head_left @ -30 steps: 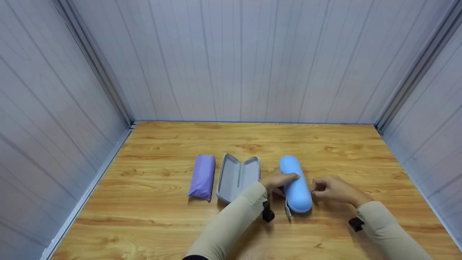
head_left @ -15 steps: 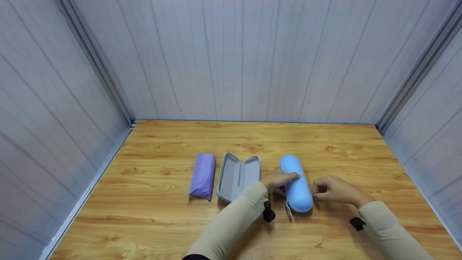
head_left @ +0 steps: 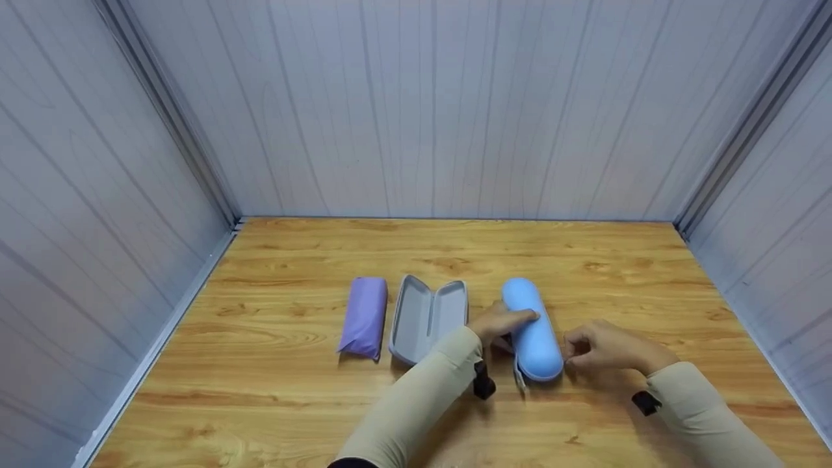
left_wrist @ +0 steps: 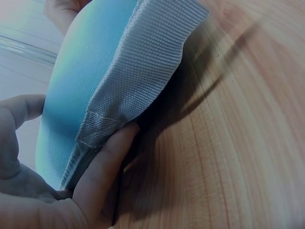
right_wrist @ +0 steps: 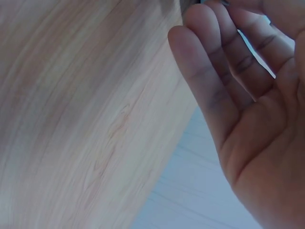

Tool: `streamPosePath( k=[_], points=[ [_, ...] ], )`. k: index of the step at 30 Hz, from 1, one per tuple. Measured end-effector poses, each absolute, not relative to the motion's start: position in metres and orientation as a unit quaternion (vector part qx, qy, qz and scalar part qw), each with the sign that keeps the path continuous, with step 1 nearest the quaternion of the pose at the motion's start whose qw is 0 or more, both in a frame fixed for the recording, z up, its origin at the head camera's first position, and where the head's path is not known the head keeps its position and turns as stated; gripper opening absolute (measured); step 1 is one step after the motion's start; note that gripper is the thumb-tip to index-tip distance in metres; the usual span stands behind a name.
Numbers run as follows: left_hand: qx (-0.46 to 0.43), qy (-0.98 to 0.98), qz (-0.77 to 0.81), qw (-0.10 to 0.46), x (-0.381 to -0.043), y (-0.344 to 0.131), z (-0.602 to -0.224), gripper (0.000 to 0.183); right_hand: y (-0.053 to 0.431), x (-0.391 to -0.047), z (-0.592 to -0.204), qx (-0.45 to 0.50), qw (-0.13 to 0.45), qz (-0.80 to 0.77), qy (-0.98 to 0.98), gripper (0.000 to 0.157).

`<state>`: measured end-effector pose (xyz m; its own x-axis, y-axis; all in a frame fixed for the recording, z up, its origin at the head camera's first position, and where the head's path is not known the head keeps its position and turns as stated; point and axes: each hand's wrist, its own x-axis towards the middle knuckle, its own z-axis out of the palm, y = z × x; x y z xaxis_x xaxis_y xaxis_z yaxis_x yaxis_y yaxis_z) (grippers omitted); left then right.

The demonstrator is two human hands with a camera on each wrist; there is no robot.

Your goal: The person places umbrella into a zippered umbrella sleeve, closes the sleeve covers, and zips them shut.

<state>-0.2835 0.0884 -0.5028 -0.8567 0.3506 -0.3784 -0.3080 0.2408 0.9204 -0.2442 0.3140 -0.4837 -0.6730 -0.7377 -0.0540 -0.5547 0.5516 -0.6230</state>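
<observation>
A light blue hard-shell glasses case (head_left: 532, 331) stands on its side edge on the wooden table, closed along its visible front. My left hand (head_left: 502, 322) grips it from the left, thumb over the top and fingers along the lower side. In the left wrist view a grey woven strap (left_wrist: 147, 57) runs along the seam of the case, just past my fingertips. My right hand (head_left: 608, 346) is at the case's right edge, finger and thumb pinched together on the zipper pull, which is mostly hidden. Its other fingers are curled loosely in the right wrist view.
Left of the blue case lies an open grey glasses case (head_left: 413, 318), partly behind my left forearm. Beside it is a purple wrapped packet (head_left: 365, 315). Panelled walls (head_left: 429, 110) enclose the wooden table (head_left: 273, 390) at the back and both sides.
My right hand has shifted very slightly to the right and toward me along the case's edge. My left hand keeps its hold, and the case stays where it was.
</observation>
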Motion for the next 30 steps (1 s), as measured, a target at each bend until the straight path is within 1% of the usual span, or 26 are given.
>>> streamPosePath(
  k=[8,16,25,30],
  points=[
    [0.009,0.741,0.616,0.268,-0.282,0.0881,-0.5022,0.056,0.3122,-0.2421,-0.48,-0.36,0.182,-0.289,0.868,0.008],
    [0.012,0.733,0.632,0.251,-0.28,0.0891,-0.5037,0.059,0.31,-0.2398,-0.4784,-0.392,0.147,-0.254,0.872,0.016],
    [0.009,0.731,0.635,0.25,-0.28,0.0894,-0.504,0.061,0.3057,-0.2367,-0.474,-0.387,0.179,-0.258,0.867,0.009],
    [0.014,0.731,0.636,0.247,-0.2801,0.0893,-0.5051,0.058,0.3052,-0.2358,-0.4741,-0.374,0.189,-0.261,0.87,0.007]
  ],
)
